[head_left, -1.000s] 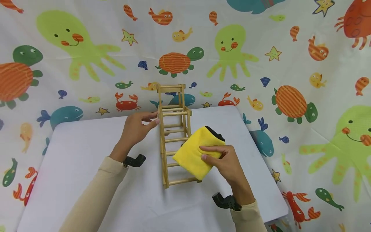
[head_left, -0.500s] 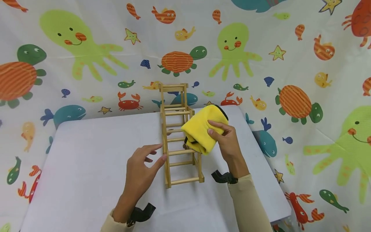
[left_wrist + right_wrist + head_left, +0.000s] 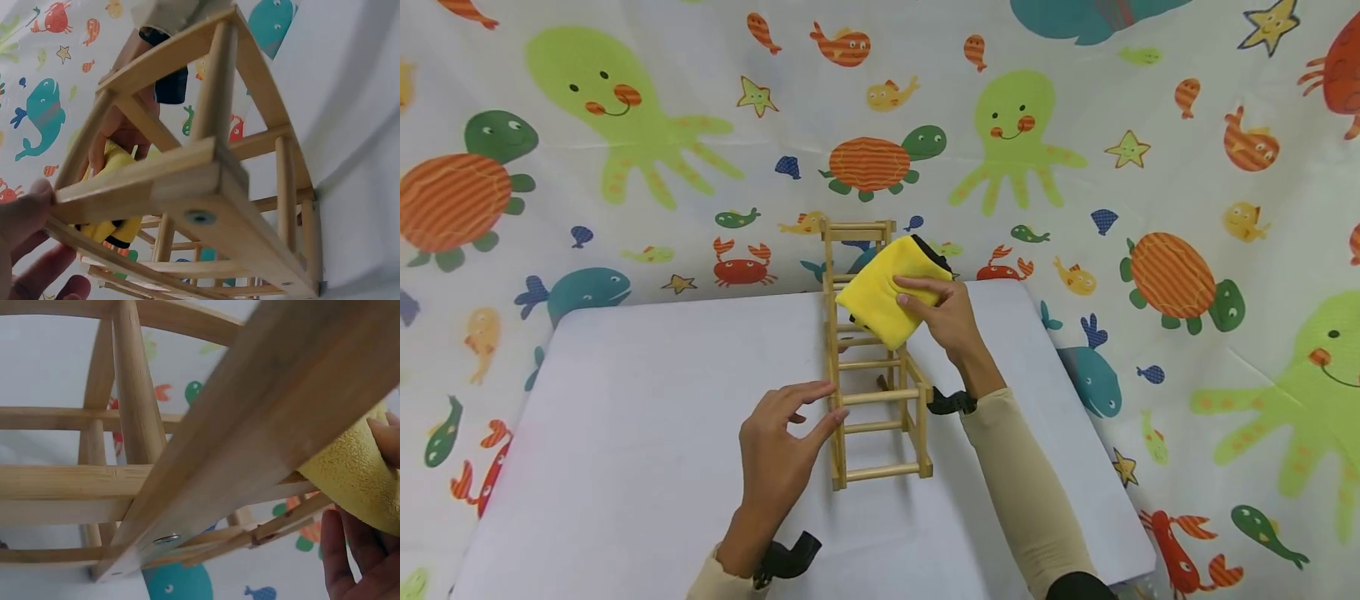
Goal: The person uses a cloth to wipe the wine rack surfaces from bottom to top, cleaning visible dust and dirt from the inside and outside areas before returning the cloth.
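- Right hand [image 3: 951, 312]: the thumb and fingers pinch a folded yellow cloth [image 3: 887, 292] with a dark edge. The cloth pokes out from the fingertips at about 10 o'clock.
- Left hand [image 3: 778, 442]: the thumb and pointer finger look like they pinch the left rail of a wooden ladder-shaped rack [image 3: 880, 397], near a rung. The tips are close to each other, with the rail at them.
- The yellow cloth is in front of the far part of the rack in the head view, and it hides some rungs. I cannot tell just where it touches the wood.
- From the left fingertips, the cloth is up at 1 o'clock. From the right hand, the left hand is down at 8 o'clock.
- The rack is long from 6 o'clock to 12 o'clock. The left hand is nearer its 6 o'clock end, and the right hand is nearer its 12 o'clock end.
- A shiny metal bolt [image 3: 200, 217] shows on the wood in the left wrist view.
- The rack stands on a white table [image 3: 662, 417].
- Behind it, at 12 o'clock, hangs a white curtain [image 3: 925, 92] with sea animals on it.
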Demonstrator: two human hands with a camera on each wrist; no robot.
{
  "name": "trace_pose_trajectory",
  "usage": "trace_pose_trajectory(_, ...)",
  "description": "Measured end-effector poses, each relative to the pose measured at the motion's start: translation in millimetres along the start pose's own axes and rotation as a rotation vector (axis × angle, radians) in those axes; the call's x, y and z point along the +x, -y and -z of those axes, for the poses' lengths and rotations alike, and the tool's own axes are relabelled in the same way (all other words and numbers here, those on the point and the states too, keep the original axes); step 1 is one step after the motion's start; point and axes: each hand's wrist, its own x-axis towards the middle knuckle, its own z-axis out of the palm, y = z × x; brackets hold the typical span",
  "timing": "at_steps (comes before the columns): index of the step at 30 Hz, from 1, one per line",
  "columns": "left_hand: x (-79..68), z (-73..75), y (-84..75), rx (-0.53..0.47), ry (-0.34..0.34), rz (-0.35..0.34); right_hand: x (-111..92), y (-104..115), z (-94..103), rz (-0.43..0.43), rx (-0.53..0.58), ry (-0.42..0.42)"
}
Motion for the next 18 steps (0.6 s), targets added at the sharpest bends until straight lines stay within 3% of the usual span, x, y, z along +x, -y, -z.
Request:
trace_pose_trajectory(4,4.6,4.8,1.9,0.023,-0.002,-0.021,-4,2,1.1,0.003,-0.009,-0.006)
trace_pose_trajectory(9,13.0,18.2,11.1,0.051,-0.020,0.044,-11,6,0.5,-0.026,-0.036,-0.024)
trace_pose_trajectory(18,50.3,41.1,42.2,0.015,-0.007,0.103,-26,11,-4.1,-0.023,-0.085,-0.006)
